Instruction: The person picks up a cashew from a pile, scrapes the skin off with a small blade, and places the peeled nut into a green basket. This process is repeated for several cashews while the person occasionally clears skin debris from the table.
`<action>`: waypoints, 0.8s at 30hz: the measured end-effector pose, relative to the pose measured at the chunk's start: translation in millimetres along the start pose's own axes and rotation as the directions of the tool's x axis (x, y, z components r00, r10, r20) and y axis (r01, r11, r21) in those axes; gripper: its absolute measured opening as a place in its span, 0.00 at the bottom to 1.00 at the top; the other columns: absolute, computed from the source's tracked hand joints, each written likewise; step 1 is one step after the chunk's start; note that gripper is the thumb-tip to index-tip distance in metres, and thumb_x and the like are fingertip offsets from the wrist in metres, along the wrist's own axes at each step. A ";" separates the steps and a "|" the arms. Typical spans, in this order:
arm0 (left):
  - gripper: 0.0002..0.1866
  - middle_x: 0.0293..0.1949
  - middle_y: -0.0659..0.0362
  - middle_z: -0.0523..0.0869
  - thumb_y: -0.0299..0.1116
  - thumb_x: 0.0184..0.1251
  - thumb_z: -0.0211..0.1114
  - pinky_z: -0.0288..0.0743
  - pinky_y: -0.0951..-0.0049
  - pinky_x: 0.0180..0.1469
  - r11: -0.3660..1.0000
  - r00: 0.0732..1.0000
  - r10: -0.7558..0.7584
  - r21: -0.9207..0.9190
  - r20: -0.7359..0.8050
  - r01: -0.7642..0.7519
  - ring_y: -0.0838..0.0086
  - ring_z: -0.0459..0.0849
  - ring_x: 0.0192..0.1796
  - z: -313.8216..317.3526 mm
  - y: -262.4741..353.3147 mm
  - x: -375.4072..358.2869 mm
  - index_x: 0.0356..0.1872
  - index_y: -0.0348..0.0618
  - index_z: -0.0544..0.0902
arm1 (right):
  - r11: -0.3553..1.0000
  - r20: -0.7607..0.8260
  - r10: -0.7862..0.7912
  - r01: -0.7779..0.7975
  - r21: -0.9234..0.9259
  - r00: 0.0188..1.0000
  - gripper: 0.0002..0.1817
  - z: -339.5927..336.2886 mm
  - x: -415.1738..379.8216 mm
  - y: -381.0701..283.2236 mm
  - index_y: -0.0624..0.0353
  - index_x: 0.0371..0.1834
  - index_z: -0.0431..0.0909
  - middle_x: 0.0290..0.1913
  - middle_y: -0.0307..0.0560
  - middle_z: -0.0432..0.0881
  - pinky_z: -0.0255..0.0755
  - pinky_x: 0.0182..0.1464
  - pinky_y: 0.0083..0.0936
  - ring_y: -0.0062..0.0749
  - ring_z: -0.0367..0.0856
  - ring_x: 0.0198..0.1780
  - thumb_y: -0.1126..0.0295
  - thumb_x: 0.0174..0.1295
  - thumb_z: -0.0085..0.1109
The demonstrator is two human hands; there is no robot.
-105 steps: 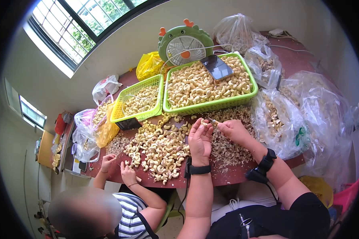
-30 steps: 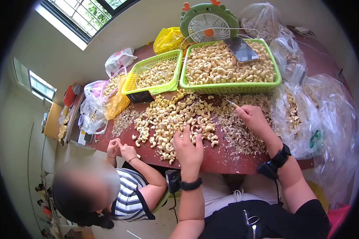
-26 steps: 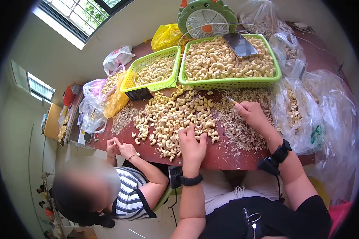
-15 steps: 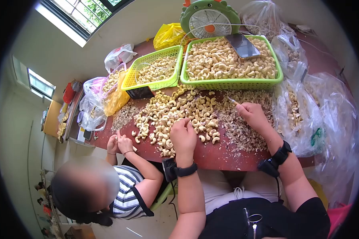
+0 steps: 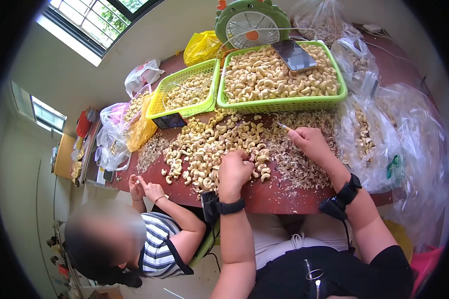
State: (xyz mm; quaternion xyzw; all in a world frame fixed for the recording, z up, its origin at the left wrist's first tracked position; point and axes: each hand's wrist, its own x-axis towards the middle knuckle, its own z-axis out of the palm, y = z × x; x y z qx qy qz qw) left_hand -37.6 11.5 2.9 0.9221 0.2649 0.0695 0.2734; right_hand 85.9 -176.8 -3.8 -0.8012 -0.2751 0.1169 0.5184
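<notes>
A loose pile of pale cashews (image 5: 197, 144) lies on the dark red table. My left hand (image 5: 234, 172) is at the pile's near right side, its fingers curled and drawn together among the nuts. Whatever they pinch is hidden. My right hand (image 5: 312, 142) is closed round a small knife (image 5: 284, 127) with a short light handle, its thin tip pointing up and left. Beneath that hand spreads a heap of brown skin scraps (image 5: 304, 167).
Behind the pile stand a large green basket (image 5: 284, 103) of cashews with a phone (image 5: 294, 55) on top, and a smaller yellow-green basket (image 5: 179, 110). Clear plastic bags (image 5: 369, 149) crowd the right. At left sits another person (image 5: 159, 234), hands together. A green fan (image 5: 253, 25) stands behind.
My left hand has turned and shifted right over the cashews, its fingertips now lower among them. My right hand keeps the knife in nearly the same place. The view has swung slightly.
</notes>
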 end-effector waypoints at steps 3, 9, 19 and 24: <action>0.10 0.19 0.52 0.79 0.27 0.39 0.62 0.73 0.70 0.30 0.989 0.993 0.093 0.119 -0.068 -0.085 0.65 0.79 0.23 4.0 -2.5 0.8 0.28 0.39 0.80 | 1.000 0.000 -0.016 0.016 -0.020 1.000 0.22 0.8 1.0 2.1 0.66 0.20 0.72 0.15 0.49 0.69 0.62 0.24 0.29 0.31 0.66 0.18 0.55 0.57 0.48; 0.07 0.20 0.52 0.79 0.27 0.42 0.60 0.72 0.68 0.33 0.971 0.982 0.170 0.186 -0.078 -0.153 0.64 0.79 0.28 0.4 -5.6 -4.3 0.25 0.40 0.80 | 0.999 0.008 -0.003 0.004 -0.039 1.000 0.22 1.2 1.1 3.8 0.66 0.20 0.73 0.15 0.49 0.69 0.62 0.25 0.30 0.32 0.66 0.18 0.55 0.57 0.48; 0.09 0.29 0.47 0.76 0.27 0.50 0.53 0.71 0.65 0.38 0.978 0.920 0.202 0.021 -0.335 -0.207 0.57 0.77 0.33 -8.0 10.9 28.5 0.27 0.40 0.82 | 1.000 0.000 -0.027 0.027 0.013 1.000 0.22 0.6 0.9 5.7 0.65 0.19 0.73 0.14 0.49 0.69 0.62 0.24 0.30 0.31 0.66 0.18 0.55 0.58 0.48; 0.09 0.30 0.49 0.76 0.27 0.49 0.53 0.71 0.63 0.41 0.949 0.916 0.284 0.222 -0.283 -0.225 0.56 0.76 0.36 13.1 3.3 75.1 0.27 0.40 0.82 | 0.999 -0.024 -0.003 0.004 0.053 1.000 0.23 -3.0 0.6 4.2 0.66 0.19 0.73 0.15 0.49 0.71 0.63 0.25 0.30 0.33 0.67 0.18 0.54 0.57 0.49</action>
